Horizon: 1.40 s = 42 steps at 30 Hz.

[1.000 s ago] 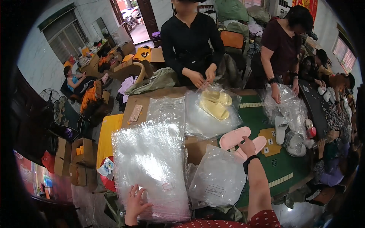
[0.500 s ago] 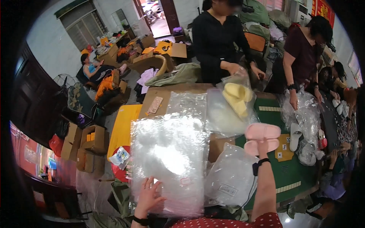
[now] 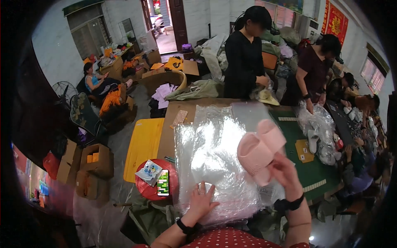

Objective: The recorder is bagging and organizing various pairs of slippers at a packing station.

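Observation:
My right hand (image 3: 283, 170) grips a pair of pink slide slippers (image 3: 255, 153), lifted over the right side of a stack of clear plastic bags (image 3: 219, 153). The two slippers are held together, one partly behind the other. My left hand (image 3: 201, 202) lies with fingers spread on the near part of the bag stack. Its palm rests on the film and holds nothing. Part of another clear bag (image 3: 271, 193) shows under my right wrist.
A red round stool (image 3: 155, 192) bears a phone (image 3: 163, 182) and a small packet, beside a yellow board (image 3: 144, 144). Across the table a person in black (image 3: 245, 62) holds a bagged yellow slipper (image 3: 268, 97). A grey slipper (image 3: 313, 141) lies by crumpled plastic (image 3: 318, 122).
My right hand has picked up the pink slippers from the green surface and brought them left over the bags. The person in black has drawn the yellow slippers back toward their body.

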Available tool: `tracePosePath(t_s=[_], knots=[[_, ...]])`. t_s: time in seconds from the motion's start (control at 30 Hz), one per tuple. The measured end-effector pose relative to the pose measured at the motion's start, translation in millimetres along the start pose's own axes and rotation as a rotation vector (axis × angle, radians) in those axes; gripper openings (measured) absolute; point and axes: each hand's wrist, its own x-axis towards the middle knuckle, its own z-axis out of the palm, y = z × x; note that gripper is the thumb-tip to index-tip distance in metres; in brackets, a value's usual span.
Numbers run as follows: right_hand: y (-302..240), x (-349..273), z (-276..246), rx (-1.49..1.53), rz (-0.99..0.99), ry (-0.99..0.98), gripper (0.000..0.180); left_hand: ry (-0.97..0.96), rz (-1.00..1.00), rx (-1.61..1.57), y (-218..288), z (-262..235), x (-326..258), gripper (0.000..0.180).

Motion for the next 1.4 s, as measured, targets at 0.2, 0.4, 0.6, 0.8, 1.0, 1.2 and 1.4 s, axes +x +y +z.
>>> tracePosePath(t_s=[0.2,0.4,0.6,0.8,1.0,1.2,1.4], knots=[[136.8,21.4,33.0,-0.169,-0.050,-0.044,0.050,0.119,0.080,-0.006,-4.7,13.8,-0.6,0.077],[161.4,32.0,41.2,-1.390,0.104,-0.077,0.045,0.160,0.016,0.040,-5.7,23.4,-10.0,0.074],[174.0,41.5,36.2,-1.904,-0.617,0.069,0.039,0.199,0.002,-0.014,-3.5,26.1,-13.1,0.074],[144.8,30.5,25.0,-1.764,-0.518,0.076,0.026,0.263,0.002,-0.036,1.3,24.8,-15.2,0.076],[105.4,30.1,-73.7,-1.638,-0.591,0.413,0.026,0.163,-0.057,-0.035,9.4,10.7,-19.4,0.082],[71.5,-47.8,-98.8,-1.373,-0.663,0.497,0.021,0.048,-0.039,-0.209,5.5,-12.0,-16.3,0.094],[73.8,-119.0,-107.4,-1.057,-0.457,0.516,0.015,0.076,-0.089,-0.230,9.1,-12.3,-5.1,0.103]])
